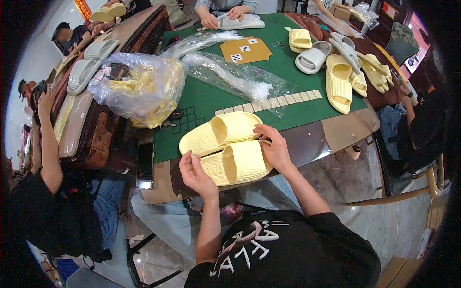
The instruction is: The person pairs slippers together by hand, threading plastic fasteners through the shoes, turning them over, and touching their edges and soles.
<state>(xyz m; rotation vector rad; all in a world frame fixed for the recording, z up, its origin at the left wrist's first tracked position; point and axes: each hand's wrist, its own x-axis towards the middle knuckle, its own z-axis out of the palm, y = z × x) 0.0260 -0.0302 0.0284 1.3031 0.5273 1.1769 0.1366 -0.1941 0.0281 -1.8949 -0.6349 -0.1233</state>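
Observation:
A pair of pale yellow slide slippers lies side by side at the table's near edge, heels to the left and toes to the right. My left hand (197, 177) has its thumb and fingers closed at the heel of the near slipper (249, 165). At the toe end, my right hand (274, 148) is curled round the slippers, its fingertips by the far slipper (242, 126). Some of those fingers are hidden behind the near slipper's strap. Beyond the pair, clear bags of thin white plastic strands (235, 77) lie on the green table top (206, 93).
A translucent bag (139, 91) with yellow contents sits to the left, a phone (144, 165) below it. Several yellow and grey slippers (339, 81) lie at the right. A co-worker's hands (223, 19) hold a light slipper at the far side. More people sit left and right.

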